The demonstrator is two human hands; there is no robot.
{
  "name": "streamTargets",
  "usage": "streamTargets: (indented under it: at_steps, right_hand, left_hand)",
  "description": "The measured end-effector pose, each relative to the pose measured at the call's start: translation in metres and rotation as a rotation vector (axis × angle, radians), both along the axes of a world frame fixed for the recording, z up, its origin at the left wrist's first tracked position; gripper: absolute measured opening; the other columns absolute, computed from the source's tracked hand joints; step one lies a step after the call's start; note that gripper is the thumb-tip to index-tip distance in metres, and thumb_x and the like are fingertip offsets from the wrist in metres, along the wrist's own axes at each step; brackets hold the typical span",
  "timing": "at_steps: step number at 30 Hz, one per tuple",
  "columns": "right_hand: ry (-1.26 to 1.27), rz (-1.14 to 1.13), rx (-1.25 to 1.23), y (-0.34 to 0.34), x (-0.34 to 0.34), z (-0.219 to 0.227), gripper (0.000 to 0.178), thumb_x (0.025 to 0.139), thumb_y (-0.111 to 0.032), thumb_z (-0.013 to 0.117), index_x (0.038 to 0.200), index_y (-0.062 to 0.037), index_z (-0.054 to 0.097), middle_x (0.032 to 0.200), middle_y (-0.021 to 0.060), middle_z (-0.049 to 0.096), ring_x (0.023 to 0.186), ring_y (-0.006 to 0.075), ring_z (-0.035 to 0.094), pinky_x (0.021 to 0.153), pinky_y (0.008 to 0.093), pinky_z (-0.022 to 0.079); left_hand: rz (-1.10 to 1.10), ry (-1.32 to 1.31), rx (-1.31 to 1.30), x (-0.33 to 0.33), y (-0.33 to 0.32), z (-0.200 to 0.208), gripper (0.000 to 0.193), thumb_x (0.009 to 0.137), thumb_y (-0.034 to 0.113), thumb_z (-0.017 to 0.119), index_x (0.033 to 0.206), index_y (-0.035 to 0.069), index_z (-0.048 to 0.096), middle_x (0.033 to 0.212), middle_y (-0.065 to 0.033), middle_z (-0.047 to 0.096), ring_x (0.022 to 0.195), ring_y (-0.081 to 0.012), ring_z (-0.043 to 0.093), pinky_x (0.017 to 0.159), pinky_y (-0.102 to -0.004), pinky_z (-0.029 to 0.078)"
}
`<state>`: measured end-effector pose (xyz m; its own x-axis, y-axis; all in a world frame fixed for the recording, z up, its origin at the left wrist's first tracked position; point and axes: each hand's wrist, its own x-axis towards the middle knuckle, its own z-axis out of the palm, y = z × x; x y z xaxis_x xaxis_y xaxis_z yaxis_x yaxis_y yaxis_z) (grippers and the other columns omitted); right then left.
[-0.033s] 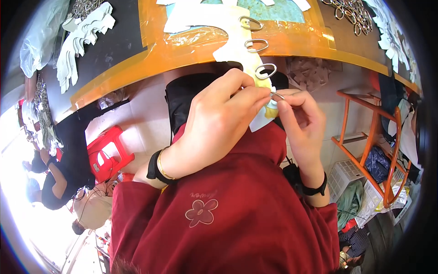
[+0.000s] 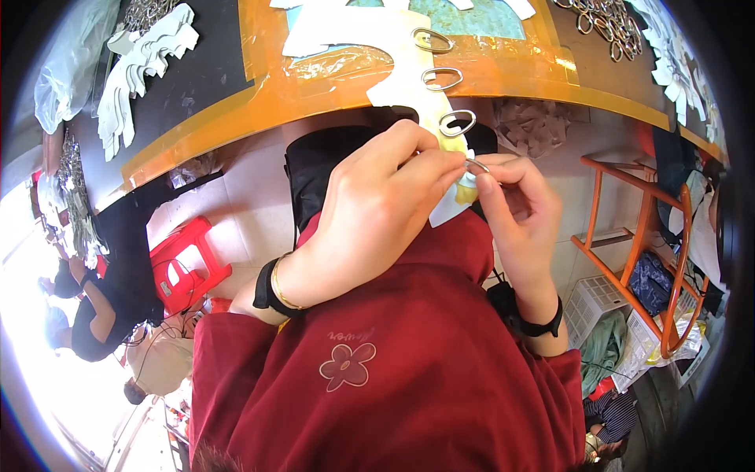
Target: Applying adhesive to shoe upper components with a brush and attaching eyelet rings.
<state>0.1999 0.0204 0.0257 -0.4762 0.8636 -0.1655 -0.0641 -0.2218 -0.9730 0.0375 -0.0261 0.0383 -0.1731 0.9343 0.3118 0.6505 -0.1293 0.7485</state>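
A pale strip of white and yellowish pieces (image 2: 425, 79) runs from the table over its near edge down to my hands. Several metal oval rings (image 2: 458, 123) sit in a row along it. At its lower end, thumb and forefinger of my right hand (image 2: 523, 208) pinch one more metal ring (image 2: 476, 165). My left hand (image 2: 377, 200) is closed at the same spot, its fingertips meeting the strip's end beside that ring. Those fingertips cover what exactly they grip. Below them hangs a white flap (image 2: 451, 208) of the strip, in front of my dark red apron (image 2: 393, 330).
Orange tape (image 2: 212, 126) edges the dark table. White cut pieces (image 2: 149, 71) and a plastic bag (image 2: 75, 71) are at left; metal rings (image 2: 605, 27) lie at far right. A red stool (image 2: 193, 263) and an orange metal-framed chair (image 2: 641, 228) flank me. Another person (image 2: 110, 291) is at left.
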Motion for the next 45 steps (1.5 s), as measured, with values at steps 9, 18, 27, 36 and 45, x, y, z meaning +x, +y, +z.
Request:
streamTargets:
  at_steps: [9,18,27,36,45]
  right_hand:
    - [-0.03,-0.015,0.253,-0.001,-0.005,-0.006,0.005,0.086,0.007,0.06,0.091,0.0059,0.059,0.1,0.0122,0.062,0.086,0.011,0.061,0.076,0.023,0.051]
    - [0.061,-0.01,-0.09,0.012,-0.005,0.006,0.006,0.092,-0.005,0.056,0.09,0.0012,0.057,0.093,0.0086,0.065,0.079,0.006,0.058,0.068,0.0208,0.048]
    - [0.165,-0.009,-0.306,0.018,-0.01,0.007,0.008,0.091,-0.006,0.058,0.094,0.0015,0.058,0.094,0.0052,0.064,0.079,0.0053,0.058,0.07,0.0203,0.047]
    - [0.144,-0.013,-0.16,0.015,-0.006,0.002,0.007,0.085,0.003,0.063,0.088,0.0018,0.057,0.092,0.0081,0.063,0.074,0.0065,0.059,0.063,0.0197,0.047]
    - [0.143,0.002,-0.051,0.01,-0.009,0.005,0.009,0.084,0.009,0.062,0.086,0.0033,0.056,0.095,0.0122,0.061,0.081,0.0112,0.061,0.069,0.0243,0.052]
  left_hand:
    - [0.044,0.006,-0.014,0.006,0.0,0.005,0.014,0.069,-0.001,0.075,0.08,0.004,0.068,0.074,-0.0026,0.057,0.052,-0.0096,0.05,0.046,-0.0237,0.042]
    - [-0.118,0.12,0.332,-0.006,-0.001,-0.006,0.018,0.065,-0.003,0.076,0.077,0.003,0.065,0.079,-0.0054,0.057,0.056,-0.0112,0.052,0.046,-0.0243,0.044]
    - [-0.038,-0.131,0.141,0.003,0.0,-0.01,0.018,0.069,-0.005,0.073,0.083,0.002,0.064,0.083,-0.0055,0.058,0.06,-0.0084,0.054,0.049,-0.0207,0.044]
    - [-0.113,-0.345,-0.067,-0.004,0.0,0.002,0.019,0.07,-0.003,0.074,0.084,0.002,0.063,0.082,-0.0058,0.059,0.059,-0.0074,0.053,0.05,-0.0206,0.042]
    - [-0.127,-0.213,-0.124,-0.012,0.005,0.013,0.022,0.067,0.006,0.081,0.081,0.003,0.065,0.079,-0.0038,0.061,0.059,-0.0092,0.054,0.051,-0.0233,0.045]
